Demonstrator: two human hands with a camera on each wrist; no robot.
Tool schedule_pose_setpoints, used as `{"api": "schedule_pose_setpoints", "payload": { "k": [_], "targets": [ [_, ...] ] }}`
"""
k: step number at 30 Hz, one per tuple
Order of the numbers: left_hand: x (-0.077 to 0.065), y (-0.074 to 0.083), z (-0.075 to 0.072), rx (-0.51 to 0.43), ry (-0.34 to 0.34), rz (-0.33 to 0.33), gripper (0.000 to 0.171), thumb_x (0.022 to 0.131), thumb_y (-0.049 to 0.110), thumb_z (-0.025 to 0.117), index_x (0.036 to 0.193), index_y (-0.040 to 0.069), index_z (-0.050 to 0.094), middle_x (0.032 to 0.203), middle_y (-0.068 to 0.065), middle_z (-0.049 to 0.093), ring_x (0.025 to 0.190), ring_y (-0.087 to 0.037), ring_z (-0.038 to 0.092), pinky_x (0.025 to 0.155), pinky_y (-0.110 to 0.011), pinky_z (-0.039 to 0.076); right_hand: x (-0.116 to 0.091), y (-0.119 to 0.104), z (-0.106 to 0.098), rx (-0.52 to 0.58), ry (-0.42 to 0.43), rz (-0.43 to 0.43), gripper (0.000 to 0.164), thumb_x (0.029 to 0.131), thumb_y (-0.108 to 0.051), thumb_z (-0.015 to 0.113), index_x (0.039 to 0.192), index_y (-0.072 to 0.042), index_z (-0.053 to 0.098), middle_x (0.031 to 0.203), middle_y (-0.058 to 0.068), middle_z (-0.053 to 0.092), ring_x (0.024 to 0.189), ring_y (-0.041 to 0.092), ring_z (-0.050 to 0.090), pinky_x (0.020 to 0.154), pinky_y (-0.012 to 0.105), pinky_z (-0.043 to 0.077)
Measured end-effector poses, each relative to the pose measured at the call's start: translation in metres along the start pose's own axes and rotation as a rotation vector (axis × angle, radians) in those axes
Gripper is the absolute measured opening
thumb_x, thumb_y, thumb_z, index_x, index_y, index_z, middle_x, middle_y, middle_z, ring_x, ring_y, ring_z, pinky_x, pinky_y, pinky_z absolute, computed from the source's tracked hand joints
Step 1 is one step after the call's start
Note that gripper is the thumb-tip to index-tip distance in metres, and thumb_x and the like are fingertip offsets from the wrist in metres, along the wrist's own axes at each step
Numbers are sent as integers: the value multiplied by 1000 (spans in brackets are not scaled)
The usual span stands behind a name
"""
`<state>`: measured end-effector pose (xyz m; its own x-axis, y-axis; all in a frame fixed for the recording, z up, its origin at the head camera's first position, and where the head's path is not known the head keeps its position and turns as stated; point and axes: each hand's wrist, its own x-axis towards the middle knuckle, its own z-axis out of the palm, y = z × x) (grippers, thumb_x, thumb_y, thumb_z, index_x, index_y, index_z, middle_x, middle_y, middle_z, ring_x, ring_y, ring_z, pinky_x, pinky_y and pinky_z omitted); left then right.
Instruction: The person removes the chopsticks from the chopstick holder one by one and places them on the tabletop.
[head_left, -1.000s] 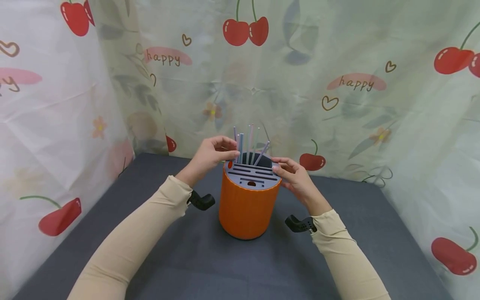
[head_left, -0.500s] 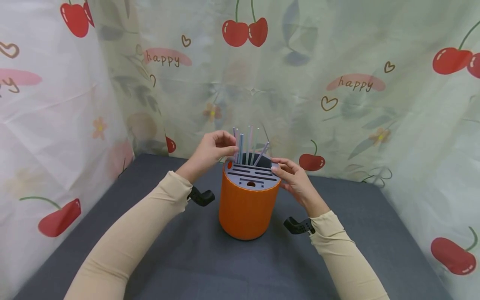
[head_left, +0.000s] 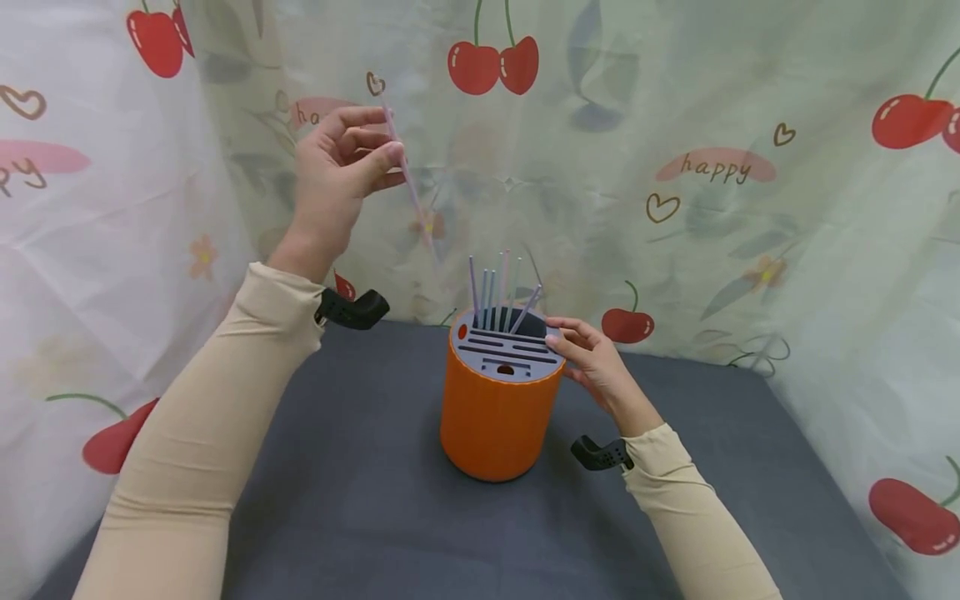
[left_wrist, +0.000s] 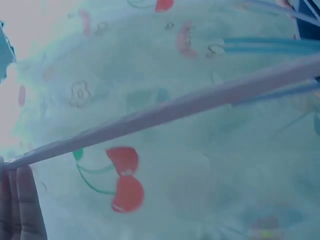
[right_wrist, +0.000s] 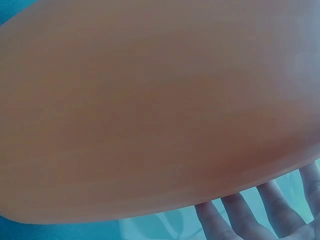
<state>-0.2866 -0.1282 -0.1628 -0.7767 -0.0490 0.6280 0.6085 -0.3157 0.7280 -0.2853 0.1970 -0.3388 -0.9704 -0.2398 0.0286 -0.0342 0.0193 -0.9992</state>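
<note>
The left hand pinches a pale pink stick between thumb and fingers, well apart from the orange holder at its eleven o'clock, the stick's lower end slanting toward five; the holder stands upright on the grey surface, other sticks in its twelve-o'clock compartment; the right hand grips its rim at two o'clock

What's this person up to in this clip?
A person has a thin pinkish stick pinched in the left hand, raised in the air above and to the left of an orange holder. The right hand holds the holder near its top edge, on the right side. The holder stands upright on a dark table, and several other thin sticks are in its back compartment, at least one leaning right.
</note>
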Motion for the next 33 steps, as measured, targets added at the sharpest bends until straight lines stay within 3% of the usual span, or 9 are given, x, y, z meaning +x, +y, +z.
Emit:
{"api": "schedule_pose_setpoints", "payload": {
  "k": [3,6,11,17,20,24,27,33],
  "targets": [
    [-5,-17,-18,20,49,-122,36,82,-5,72,116,4,67,84,-8,67,75,-19,68,73,-31,61,0,1,0,2,1,-1,44,95,-24,64,136,-13,50,118,0,55,106,15,57,85,30,56],
    [-19,-52,-37,105,57,-286,42,83,-4,71,125,5,64,82,-5,68,73,-15,69,72,-27,60,0,0,-1,6,-1,-3,44,95,-25,64,135,-13,51,119,0,55,106,16,57,85,30,56],
    [-60,-125,-65,255,-18,-572,52,89,-4,65,139,4,51,84,-1,70,72,-12,69,70,-27,60,0,0,-1,7,-7,-7,43,95,-25,63,135,-13,51,118,0,55,106,16,57,86,30,56],
    [-108,-193,-83,425,-86,-820,52,89,-1,67,138,3,52,106,-21,69,72,-11,68,74,-33,61,1,-2,0,5,-9,-3,43,95,-24,64,134,-14,51,120,1,54,106,16,57,86,31,56],
    [-125,-215,-86,463,-100,-894,51,88,-2,68,136,2,53,109,-25,67,68,-11,66,68,-30,61,1,-2,-1,9,-4,2,41,95,-24,63,133,-14,52,121,1,54,105,16,57,86,31,55],
    [-139,-233,-88,470,-100,-949,48,86,-4,68,133,0,57,91,-16,69,63,-11,64,60,-26,60,2,-2,-2,13,0,4,39,96,-23,63,132,-15,53,122,2,54,105,16,58,86,31,55],
    [-145,-242,-90,480,-103,-983,47,85,-5,69,130,-2,58,81,-8,66,60,-10,63,59,-26,59,2,-1,-2,16,-2,4,38,95,-23,63,132,-15,54,122,2,54,105,16,57,86,31,55],
    [-148,-248,-88,537,-96,-1014,45,81,-7,72,124,-4,61,77,-8,66,57,-11,64,57,-28,60,1,0,-2,21,-3,0,38,95,-23,64,130,-16,55,120,0,56,105,16,58,86,31,55]
  ]
}}
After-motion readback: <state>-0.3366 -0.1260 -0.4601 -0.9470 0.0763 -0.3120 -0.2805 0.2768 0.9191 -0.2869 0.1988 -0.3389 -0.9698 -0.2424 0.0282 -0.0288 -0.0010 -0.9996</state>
